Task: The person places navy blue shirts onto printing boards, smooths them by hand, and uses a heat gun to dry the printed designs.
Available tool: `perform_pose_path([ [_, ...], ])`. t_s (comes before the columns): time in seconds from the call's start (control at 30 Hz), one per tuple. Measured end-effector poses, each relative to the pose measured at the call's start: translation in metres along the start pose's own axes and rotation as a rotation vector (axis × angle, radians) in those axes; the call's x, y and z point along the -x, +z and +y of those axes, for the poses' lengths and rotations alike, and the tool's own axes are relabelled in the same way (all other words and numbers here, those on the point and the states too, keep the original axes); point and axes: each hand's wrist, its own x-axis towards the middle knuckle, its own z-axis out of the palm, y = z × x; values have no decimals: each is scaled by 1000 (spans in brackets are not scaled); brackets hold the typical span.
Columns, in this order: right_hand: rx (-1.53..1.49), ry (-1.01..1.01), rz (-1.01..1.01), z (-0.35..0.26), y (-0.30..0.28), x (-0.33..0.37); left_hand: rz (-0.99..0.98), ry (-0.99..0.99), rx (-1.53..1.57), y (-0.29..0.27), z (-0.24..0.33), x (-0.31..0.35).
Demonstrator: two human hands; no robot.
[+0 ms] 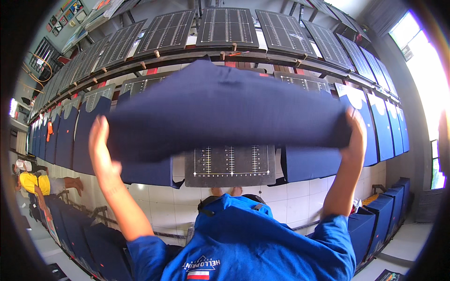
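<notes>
A navy-blue piece of fabric point(229, 110) is stretched out in the air before me, blurred by motion. My left hand point(102, 140) grips its left end, and my right hand point(354, 129) grips its right end. Both arms are spread wide. Below the cloth shows the near part of a black printing board point(229, 164) with white ruled scales; the fabric hides the rest of it. Whether the cloth is a whole garment or a cut panel, I cannot tell.
Boards draped in navy fabric point(311, 164) flank the bare one on both sides. Beyond a rail with wooden pegs point(157, 54) runs another row of ruled boards point(227, 28). Covered boards point(363, 229) stand behind me. A person in a yellow top point(35, 182) is at the left.
</notes>
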Motion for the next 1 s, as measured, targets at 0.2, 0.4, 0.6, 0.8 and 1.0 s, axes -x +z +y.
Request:
perform_pose_path([
  [0.2,122,570,161,136,-43,112,-302,-240,-160,-105,-213,57],
  [0.4,186,654,-5,315,-111,161,-388,-228,-643,-121,-337,90],
  [0.6,478,860,-27,337,-135,201,-332,-306,-829,-173,-377,126],
  [0.8,674,1026,-68,336,-149,207,-490,-294,-1023,-176,-386,139],
  [1.0,1267,680,-575,266,-56,89,-978,-305,-1000,-43,-272,48],
])
